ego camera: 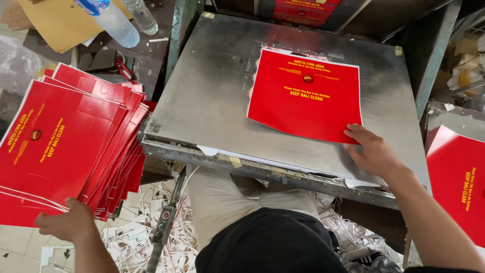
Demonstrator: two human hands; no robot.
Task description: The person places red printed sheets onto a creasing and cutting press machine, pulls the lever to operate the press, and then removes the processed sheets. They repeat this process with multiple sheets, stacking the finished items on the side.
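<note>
Nearest the camera, the person's lap sits above a floor littered with white card trimmings (pixel 136 242), and a metal lever with buttons (pixel 162 227) angles up toward the press. The left hand (pixel 68 222) rests at the near edge of a fanned stack of red sheets (pixel 60 146) at the left, thumb on top and fingers curled under the lowest sheets, so it is closed lightly on the stack's edge. The right hand (pixel 371 151) lies flat and open on the steel plate (pixel 212 101), its fingertips pressing the near right corner of a single red sheet (pixel 303 98) with yellow print and a round emblem. That sheet lies on the right half of the plate, slightly skewed, with a ragged white edge showing along its left side. To place the sheet well, it seems best to slide it by the corner with flat fingers, keeping it from buckling, until its edges square up with whatever stops the plate offers; I cannot tell where those stops are. The left hand would do well to keep the stack fanned so that one sheet lifts away cleanly. Further right, another red pile (pixel 457 182) sits beside the press. Beyond, two clear plastic bottles (pixel 126 20) lie by brown card (pixel 55 25) at the top left.
</note>
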